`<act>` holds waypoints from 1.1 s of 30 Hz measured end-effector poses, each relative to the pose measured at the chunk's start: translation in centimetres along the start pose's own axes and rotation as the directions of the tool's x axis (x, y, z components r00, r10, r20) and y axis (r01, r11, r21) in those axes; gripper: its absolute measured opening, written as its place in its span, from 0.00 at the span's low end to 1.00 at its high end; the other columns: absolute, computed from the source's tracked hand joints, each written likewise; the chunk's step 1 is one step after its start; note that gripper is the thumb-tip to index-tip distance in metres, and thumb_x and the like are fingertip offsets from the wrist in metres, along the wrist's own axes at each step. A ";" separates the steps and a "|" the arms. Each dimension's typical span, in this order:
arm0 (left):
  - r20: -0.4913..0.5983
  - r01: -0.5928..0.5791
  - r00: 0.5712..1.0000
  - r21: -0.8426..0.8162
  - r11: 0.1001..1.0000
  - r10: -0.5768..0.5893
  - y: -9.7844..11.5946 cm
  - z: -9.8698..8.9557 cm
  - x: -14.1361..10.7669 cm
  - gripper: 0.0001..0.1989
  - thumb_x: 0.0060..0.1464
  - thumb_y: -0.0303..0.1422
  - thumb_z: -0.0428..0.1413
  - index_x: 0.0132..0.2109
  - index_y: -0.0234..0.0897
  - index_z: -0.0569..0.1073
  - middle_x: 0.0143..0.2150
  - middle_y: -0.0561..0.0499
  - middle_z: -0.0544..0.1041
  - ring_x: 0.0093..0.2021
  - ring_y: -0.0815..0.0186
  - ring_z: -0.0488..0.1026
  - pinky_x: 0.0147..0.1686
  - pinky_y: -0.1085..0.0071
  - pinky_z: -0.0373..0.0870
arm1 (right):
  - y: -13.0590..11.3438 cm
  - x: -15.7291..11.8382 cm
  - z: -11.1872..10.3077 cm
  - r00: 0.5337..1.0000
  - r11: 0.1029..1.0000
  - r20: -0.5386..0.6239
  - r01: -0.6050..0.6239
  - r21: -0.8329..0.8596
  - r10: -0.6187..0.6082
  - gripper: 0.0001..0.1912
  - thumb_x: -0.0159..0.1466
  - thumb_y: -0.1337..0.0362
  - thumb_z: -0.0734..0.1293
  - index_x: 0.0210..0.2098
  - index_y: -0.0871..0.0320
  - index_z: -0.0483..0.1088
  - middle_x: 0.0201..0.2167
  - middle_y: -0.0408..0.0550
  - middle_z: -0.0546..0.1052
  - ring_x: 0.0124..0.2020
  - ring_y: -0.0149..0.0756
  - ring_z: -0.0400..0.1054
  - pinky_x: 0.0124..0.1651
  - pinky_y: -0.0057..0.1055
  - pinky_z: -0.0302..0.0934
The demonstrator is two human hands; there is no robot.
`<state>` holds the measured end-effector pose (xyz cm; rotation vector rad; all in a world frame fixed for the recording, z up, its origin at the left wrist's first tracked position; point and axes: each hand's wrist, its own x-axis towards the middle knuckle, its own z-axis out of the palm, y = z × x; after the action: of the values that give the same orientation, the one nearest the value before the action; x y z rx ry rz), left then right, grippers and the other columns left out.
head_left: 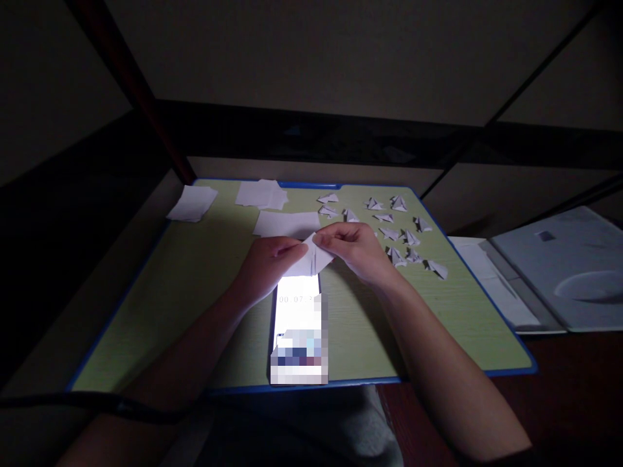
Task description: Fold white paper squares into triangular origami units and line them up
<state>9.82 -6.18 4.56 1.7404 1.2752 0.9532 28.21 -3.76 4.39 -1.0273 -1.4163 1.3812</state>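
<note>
Head view: near me, the phone (pixel 298 318) lies on the table (pixel 195 279), maybe so I see its numbers (pixel 296 299). At its far end, my left hand (pixel 267 263) and right hand (pixel 354 250) pinch the paper (pixel 310 259), probably so it stays still. Beyond, folded bits (pixel 410 237) sit right and flat sheets (pixel 259 193) left, likely so they don't mix.

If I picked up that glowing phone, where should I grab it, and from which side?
Probably best by the two long edges of the phone, near its closer end, coming from the front of the table. It lies flat and long, that end close to the table's front edge, while the left hand, the right hand and the folded sheet they pinch crowd its far end.
</note>
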 end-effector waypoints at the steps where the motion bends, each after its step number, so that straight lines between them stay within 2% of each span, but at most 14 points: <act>1: -0.001 -0.002 1.000 0.004 1.000 0.002 0.0 0.0 0.0 0.17 0.54 0.40 0.54 0.23 0.35 0.71 0.19 0.56 0.63 0.22 0.71 0.60 0.22 0.74 0.53 | 0.0 0.0 0.0 1.000 1.000 0.002 0.002 -0.001 -0.002 0.11 0.51 0.57 0.76 0.27 0.60 0.78 0.20 0.42 0.74 0.21 0.27 0.61 0.25 0.28 0.54; 8: -0.004 -0.029 1.000 0.039 0.999 0.029 0.0 0.0 0.0 0.16 0.54 0.40 0.54 0.23 0.35 0.70 0.19 0.56 0.62 0.23 0.71 0.58 0.22 0.73 0.53 | -0.2 0.0 0.5 0.998 0.999 -0.045 0.041 0.011 -0.040 0.11 0.48 0.59 0.78 0.27 0.59 0.78 0.23 0.43 0.76 0.23 0.27 0.62 0.26 0.27 0.53; 11: 0.006 -0.038 0.999 0.039 0.999 0.038 -0.1 0.0 0.0 0.16 0.55 0.39 0.54 0.23 0.35 0.72 0.19 0.56 0.64 0.23 0.71 0.60 0.22 0.73 0.53 | -0.1 0.0 0.8 0.997 0.998 -0.061 0.045 0.035 -0.042 0.10 0.48 0.61 0.77 0.25 0.59 0.77 0.21 0.41 0.74 0.22 0.26 0.61 0.24 0.26 0.50; 16: -0.004 -0.015 1.000 -0.060 0.998 0.015 -0.3 0.3 -0.2 0.12 0.53 0.38 0.57 0.28 0.35 0.77 0.21 0.55 0.70 0.23 0.71 0.62 0.22 0.74 0.56 | 0.2 0.1 0.9 0.996 0.998 -0.083 0.046 0.052 -0.041 0.06 0.50 0.62 0.73 0.23 0.58 0.75 0.17 0.39 0.71 0.20 0.26 0.58 0.23 0.26 0.48; 21: -0.003 0.001 1.000 -0.138 0.990 -0.001 -0.3 0.5 -0.3 0.11 0.51 0.37 0.58 0.29 0.35 0.79 0.20 0.55 0.71 0.21 0.72 0.62 0.21 0.75 0.56 | 0.3 0.1 1.1 0.991 0.997 -0.120 0.062 0.039 -0.057 0.05 0.50 0.63 0.72 0.22 0.58 0.74 0.17 0.39 0.71 0.20 0.27 0.58 0.23 0.26 0.48; 29: -0.075 0.070 0.994 -0.192 0.979 -0.085 -0.2 0.6 -0.3 0.09 0.47 0.38 0.61 0.27 0.37 0.80 0.19 0.54 0.72 0.20 0.71 0.63 0.21 0.73 0.58 | 0.2 -0.1 1.1 0.996 0.999 -0.073 0.047 0.020 -0.045 0.08 0.50 0.61 0.74 0.25 0.59 0.76 0.19 0.41 0.74 0.21 0.27 0.61 0.23 0.26 0.50; 33: -0.085 0.040 0.995 -0.189 0.981 -0.057 -0.1 0.7 -0.3 0.09 0.47 0.37 0.61 0.27 0.36 0.79 0.21 0.53 0.75 0.22 0.71 0.65 0.23 0.73 0.60 | 0.0 -0.3 1.1 0.998 0.999 -0.052 0.038 0.007 -0.038 0.09 0.50 0.60 0.75 0.25 0.59 0.77 0.21 0.42 0.74 0.21 0.27 0.61 0.24 0.27 0.51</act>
<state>10.29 -6.59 4.16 1.5303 1.2373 1.0973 27.20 -4.31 4.36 -1.0189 -1.3840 1.3227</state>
